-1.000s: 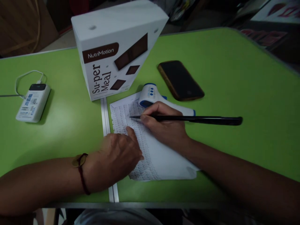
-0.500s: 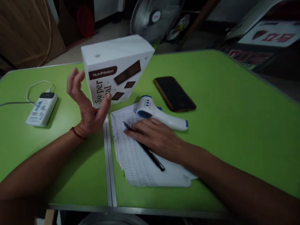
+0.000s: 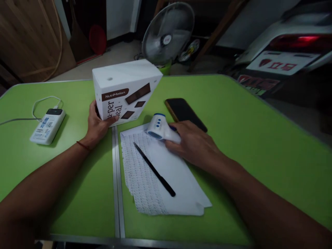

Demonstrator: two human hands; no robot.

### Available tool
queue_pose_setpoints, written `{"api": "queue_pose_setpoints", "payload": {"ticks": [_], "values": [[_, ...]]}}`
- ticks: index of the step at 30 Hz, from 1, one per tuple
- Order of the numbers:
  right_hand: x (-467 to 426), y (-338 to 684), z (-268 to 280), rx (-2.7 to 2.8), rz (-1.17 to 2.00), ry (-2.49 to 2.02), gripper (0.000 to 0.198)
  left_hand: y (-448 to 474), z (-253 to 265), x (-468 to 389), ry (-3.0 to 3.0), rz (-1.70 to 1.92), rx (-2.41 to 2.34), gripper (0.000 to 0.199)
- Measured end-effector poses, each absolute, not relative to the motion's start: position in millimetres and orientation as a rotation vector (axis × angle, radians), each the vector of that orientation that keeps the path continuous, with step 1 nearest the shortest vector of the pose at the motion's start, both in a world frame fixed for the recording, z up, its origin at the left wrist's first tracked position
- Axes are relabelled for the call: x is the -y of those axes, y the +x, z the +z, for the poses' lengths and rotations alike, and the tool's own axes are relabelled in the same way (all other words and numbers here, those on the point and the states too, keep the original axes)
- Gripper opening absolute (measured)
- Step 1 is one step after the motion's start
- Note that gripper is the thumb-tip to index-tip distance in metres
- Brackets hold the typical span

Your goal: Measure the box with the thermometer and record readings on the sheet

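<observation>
White box (image 3: pixel 129 95), likely light, is sitting between clamped left fingers (image 3: pixel 92 111), right fingers (image 3: pixel 174 147) gripping the thermometer's (image 3: pixel 161 129) surest hold, its handle.

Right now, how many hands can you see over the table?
2. The left hand grips the lower left edge of the white box, thumb on its front; the right hand is around the handle of the white-and-blue thermometer. No others show.
</observation>
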State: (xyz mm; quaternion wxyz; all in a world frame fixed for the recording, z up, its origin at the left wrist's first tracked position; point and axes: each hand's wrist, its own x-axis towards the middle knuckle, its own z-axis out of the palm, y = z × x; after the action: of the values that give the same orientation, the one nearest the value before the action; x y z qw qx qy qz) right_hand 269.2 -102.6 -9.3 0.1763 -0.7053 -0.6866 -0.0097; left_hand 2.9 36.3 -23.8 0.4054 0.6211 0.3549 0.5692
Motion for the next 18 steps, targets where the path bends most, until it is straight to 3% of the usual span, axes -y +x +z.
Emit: {"api": "queue_pose_setpoints", "payload": {"ticks": [4,9,18], "values": [[114.0,254.0,0.0,1.549,-0.124,-1.603,0.045,7.6,-3.2,-15.9,1.447,1.519,-0.871,0.077],[143.1,219.7,11.6,1.23,0.33,-1.248,0.019,15.0,8.8,8.2,1.379,1.271,-0.746,0.061],[146.5,210.7,9.2,1.311,0.97,-1.162,0.032,16.1,4.6,18.7,1.47,1.06,-0.816,0.068]]}}
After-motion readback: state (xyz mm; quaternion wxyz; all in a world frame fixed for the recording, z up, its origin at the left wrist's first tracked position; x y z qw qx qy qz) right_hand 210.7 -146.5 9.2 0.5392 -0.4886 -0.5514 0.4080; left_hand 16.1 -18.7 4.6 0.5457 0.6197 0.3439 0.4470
